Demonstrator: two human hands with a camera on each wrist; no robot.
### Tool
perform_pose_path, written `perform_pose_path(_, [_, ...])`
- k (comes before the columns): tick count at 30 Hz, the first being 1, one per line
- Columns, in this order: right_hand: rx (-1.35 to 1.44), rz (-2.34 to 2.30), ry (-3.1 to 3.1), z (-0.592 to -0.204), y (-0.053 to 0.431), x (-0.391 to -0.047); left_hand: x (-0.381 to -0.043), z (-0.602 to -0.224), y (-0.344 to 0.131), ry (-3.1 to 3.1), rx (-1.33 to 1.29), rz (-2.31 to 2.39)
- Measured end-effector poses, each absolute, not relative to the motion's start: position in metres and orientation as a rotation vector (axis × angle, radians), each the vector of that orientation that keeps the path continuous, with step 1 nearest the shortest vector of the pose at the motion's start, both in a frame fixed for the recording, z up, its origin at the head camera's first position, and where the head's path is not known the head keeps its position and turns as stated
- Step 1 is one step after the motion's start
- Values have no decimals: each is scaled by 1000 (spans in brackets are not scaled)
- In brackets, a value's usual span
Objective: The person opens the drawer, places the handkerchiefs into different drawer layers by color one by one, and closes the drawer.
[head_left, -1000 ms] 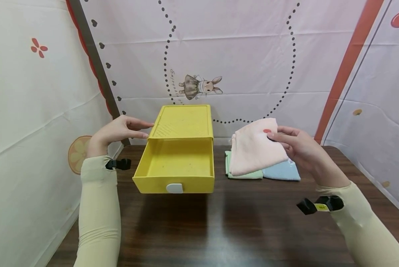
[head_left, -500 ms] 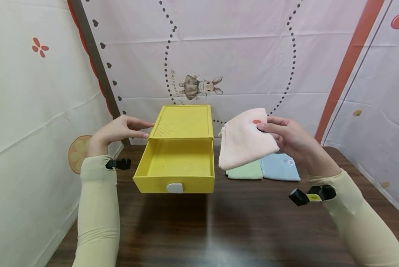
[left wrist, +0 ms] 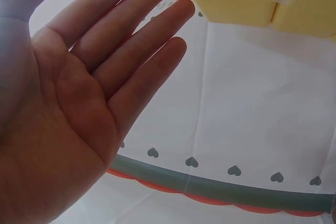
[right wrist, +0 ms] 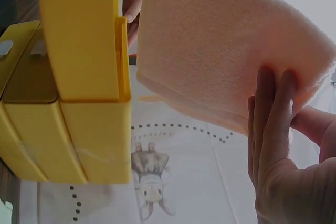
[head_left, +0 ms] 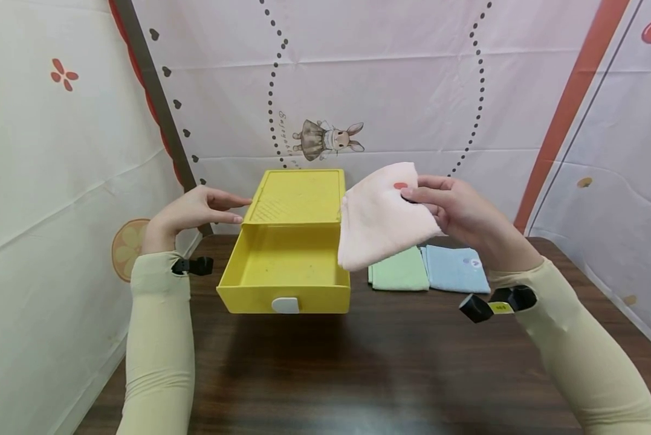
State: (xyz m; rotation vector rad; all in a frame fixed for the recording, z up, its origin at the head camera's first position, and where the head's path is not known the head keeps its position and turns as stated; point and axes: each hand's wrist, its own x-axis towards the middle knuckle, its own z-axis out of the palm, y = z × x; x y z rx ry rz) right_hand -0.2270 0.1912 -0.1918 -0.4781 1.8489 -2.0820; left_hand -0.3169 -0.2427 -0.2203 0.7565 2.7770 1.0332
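My right hand [head_left: 458, 211] pinches a folded pink towel [head_left: 382, 220] between thumb and fingers, at its right corner near a red mark. In the head view the towel's left edge overlaps the right side of a pulled-out yellow drawer [head_left: 284, 300] with a white handle [head_left: 285, 306]. The right wrist view shows the towel [right wrist: 205, 45] raised beside the top drawer [right wrist: 79, 40]. My left hand [head_left: 194, 214] has its fingertips at the left side of the yellow cabinet [head_left: 300, 196]. Its fingers [left wrist: 147, 85] are straight in the left wrist view, against the cabinet's wall.
A folded green towel [head_left: 398, 273] and a folded blue towel [head_left: 456, 272] lie side by side on the dark wooden table [head_left: 303, 374], right of the cabinet. More drawers [right wrist: 31, 77] sit under the top one. Printed cloth [head_left: 401, 90] hangs behind and at both sides.
My right hand has carried the pink towel left and upward, from over the green and blue towels to the drawer's right edge. My left hand has stayed at the cabinet.
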Motion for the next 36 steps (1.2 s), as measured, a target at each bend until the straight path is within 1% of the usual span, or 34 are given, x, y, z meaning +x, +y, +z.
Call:
perform_pose_path(4, [-492,-2076,1818,-189,183,-229,-317,-220,-243,2779,755,1029])
perform_pose_path(15, [-397,-2048,1870,-190,160,-235,-316,-219,-241,2792,757,1011])
perform_pose_path(36, [-410,-1910,1919,-197,129,-246,-313,-218,-239,2803,759,996])
